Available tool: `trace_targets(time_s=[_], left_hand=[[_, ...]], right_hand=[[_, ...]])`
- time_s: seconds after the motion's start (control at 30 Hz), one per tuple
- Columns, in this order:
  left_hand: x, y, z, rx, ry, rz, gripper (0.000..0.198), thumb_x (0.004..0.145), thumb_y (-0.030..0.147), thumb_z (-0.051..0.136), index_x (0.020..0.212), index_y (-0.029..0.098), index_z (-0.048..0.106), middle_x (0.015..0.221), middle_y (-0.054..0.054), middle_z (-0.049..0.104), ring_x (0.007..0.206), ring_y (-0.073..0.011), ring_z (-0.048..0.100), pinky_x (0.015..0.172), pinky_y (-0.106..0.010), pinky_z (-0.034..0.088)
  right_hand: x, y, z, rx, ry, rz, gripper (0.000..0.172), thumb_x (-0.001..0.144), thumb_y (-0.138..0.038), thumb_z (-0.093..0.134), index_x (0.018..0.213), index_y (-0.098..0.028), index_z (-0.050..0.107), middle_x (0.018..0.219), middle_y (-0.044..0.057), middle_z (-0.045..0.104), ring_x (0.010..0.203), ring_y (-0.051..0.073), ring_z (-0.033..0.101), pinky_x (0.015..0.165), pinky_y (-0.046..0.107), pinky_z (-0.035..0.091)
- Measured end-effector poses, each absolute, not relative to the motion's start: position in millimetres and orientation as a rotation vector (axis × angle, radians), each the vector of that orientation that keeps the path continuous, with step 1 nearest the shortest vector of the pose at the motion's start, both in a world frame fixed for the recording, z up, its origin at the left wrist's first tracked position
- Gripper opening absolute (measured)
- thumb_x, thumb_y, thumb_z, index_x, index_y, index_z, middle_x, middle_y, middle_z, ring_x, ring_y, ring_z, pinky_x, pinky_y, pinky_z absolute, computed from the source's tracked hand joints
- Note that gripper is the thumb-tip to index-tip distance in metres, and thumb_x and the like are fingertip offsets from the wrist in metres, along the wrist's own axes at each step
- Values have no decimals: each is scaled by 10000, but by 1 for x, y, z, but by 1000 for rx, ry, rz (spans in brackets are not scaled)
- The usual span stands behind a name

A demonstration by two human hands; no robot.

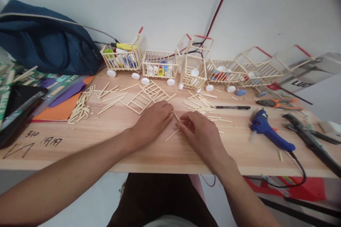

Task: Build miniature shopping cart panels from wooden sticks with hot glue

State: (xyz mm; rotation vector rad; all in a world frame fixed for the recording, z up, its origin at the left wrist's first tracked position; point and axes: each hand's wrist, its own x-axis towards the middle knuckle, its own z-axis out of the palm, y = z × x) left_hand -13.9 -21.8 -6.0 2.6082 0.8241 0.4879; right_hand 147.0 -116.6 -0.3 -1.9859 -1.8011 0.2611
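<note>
Over the middle of the wooden table, my left hand [154,120] is closed, with its fingertips at the upper end of a short thin wooden stick [176,117]. My right hand [202,134] pinches at the lower end of the same stick between thumb and fingers. Another wooden stick [172,135] slants away from the right thumb toward the table's front; whether the two sticks are joined is hard to see. Just beyond my left hand lie flat ladder-like stick frames [138,101], partly overlapping.
Small stick carts [160,66] holding bottle caps stand along the wall. Loose sticks [81,108] lie left, more sticks [199,103] and a black pen [233,107] right. A blue glue gun [271,133], orange-handled pliers [279,104] and black-handled cutters [311,140] lie farther right. A blue bag [50,42] sits left.
</note>
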Motion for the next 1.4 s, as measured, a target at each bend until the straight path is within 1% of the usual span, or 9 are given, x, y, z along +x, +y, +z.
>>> trace_targets(time_s=[0.13, 0.27, 0.43, 1.03, 1.27, 1.4], left_hand=[[-13, -20, -5, 2629, 834, 469, 172, 923, 198, 460, 824, 149, 591, 875, -58, 579, 856, -187, 549, 755, -314, 449], [-13, -19, -7, 2635, 821, 466, 189, 927, 200, 464, 822, 141, 610, 874, -60, 582, 863, -188, 550, 762, -316, 443], [-14, -19, -5, 2635, 820, 437, 208, 929, 179, 453, 817, 133, 622, 869, -61, 590, 851, -180, 561, 756, -308, 440], [-12, -20, -8, 2695, 820, 425, 230, 936, 186, 436, 801, 139, 615, 836, -51, 597, 817, -171, 572, 725, -295, 434], [-14, -19, -10, 2699, 795, 484, 211, 929, 187, 447, 801, 141, 608, 847, -50, 591, 817, -168, 565, 725, -288, 430], [-15, -20, -7, 2693, 808, 462, 235, 942, 195, 426, 813, 139, 615, 848, -56, 593, 821, -172, 564, 736, -294, 428]], right_hand=[[145, -111, -1, -2035, -1800, 268, 122, 883, -321, 590, 837, -209, 585, 825, 18, 641, 773, 173, 576, 652, 278, 352], [143, -109, -1, -2064, -1794, 314, 134, 904, -307, 547, 815, -209, 567, 793, 12, 633, 722, 159, 556, 617, 271, 319], [142, -108, -1, -2087, -1789, 317, 135, 895, -279, 535, 782, -205, 545, 764, 5, 622, 661, 146, 523, 591, 268, 291], [139, -106, 0, -2121, -1830, 240, 157, 882, -247, 525, 741, -202, 472, 740, 6, 585, 651, 144, 478, 580, 265, 246], [139, -105, -2, -2126, -1836, 226, 148, 881, -249, 517, 747, -202, 475, 736, 4, 573, 635, 139, 461, 571, 266, 236], [138, -105, -1, -2127, -1845, 221, 142, 880, -241, 512, 748, -203, 475, 732, 6, 569, 633, 140, 461, 567, 266, 229]])
